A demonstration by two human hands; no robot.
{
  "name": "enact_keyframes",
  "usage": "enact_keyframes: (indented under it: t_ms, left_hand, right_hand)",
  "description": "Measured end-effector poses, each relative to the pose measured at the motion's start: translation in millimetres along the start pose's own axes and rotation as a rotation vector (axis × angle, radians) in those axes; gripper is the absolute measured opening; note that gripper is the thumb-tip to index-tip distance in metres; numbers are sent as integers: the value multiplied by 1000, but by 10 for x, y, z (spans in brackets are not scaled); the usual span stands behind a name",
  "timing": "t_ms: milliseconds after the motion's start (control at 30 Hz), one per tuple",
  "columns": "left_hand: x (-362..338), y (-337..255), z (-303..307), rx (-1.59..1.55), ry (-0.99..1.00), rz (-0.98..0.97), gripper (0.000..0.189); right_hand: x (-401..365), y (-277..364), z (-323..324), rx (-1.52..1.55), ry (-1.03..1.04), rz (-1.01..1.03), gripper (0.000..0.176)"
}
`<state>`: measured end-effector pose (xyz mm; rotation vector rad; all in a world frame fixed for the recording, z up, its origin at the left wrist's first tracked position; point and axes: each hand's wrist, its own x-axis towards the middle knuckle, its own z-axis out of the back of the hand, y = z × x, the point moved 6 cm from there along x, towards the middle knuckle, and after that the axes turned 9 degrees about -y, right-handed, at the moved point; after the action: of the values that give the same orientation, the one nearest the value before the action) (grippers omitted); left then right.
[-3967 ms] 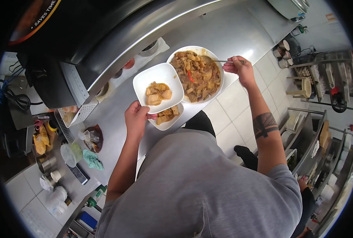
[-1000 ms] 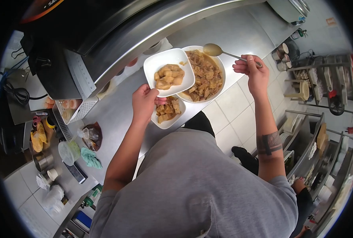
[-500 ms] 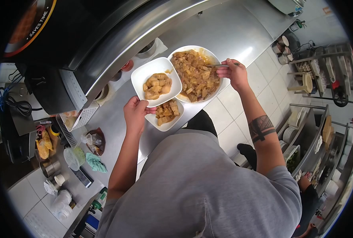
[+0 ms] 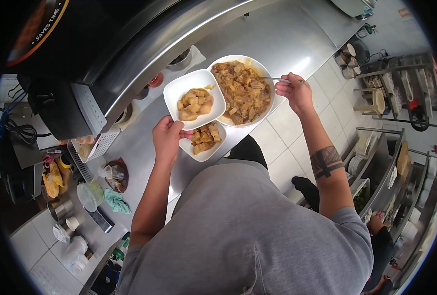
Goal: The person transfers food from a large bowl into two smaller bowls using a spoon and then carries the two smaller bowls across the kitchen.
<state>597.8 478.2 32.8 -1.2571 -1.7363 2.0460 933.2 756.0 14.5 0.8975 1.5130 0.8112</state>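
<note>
My left hand grips the near corner of a white square bowl, thumb on the rim. Chunks of meat in brown sauce lie in that bowl. Partly beneath it, a second white bowl holds more of the chunks. My right hand is closed around the handle of a metal spoon. The spoon's other end sits in the large white round bowl, hidden among the stewed pieces. This large bowl stands right beside the held one, near the counter's edge.
The steel counter runs along the front. At left are a white plastic basket, a plastic bag, a teal cloth and a phone. Shelving with plates stands at right, with another person's arm near it.
My right hand has shifted slightly right with the spoon, showing more of its handle past the large bowl's rim. The held bowl stays almost in place.
</note>
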Motion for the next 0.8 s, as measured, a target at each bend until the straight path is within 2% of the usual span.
enact_keyframes:
  t_ms: [400, 667, 733, 800]
  left_hand:
    - [52, -2, -123, -1, 27, 0, 18]
    - [53, -74, -439, -14, 106, 31, 18]
    - [54, -69, -480, -18, 118, 35, 18]
    - [59, -65, -502, -21, 128, 39, 17]
  right_hand:
    - [-324, 480, -182, 18, 42, 70, 29]
    - [-887, 738, -688, -9, 230, 81, 31]
    - [-1050, 683, -808, -112, 251, 160, 31]
    - [-1347, 755, -993, -481, 444, 644, 28]
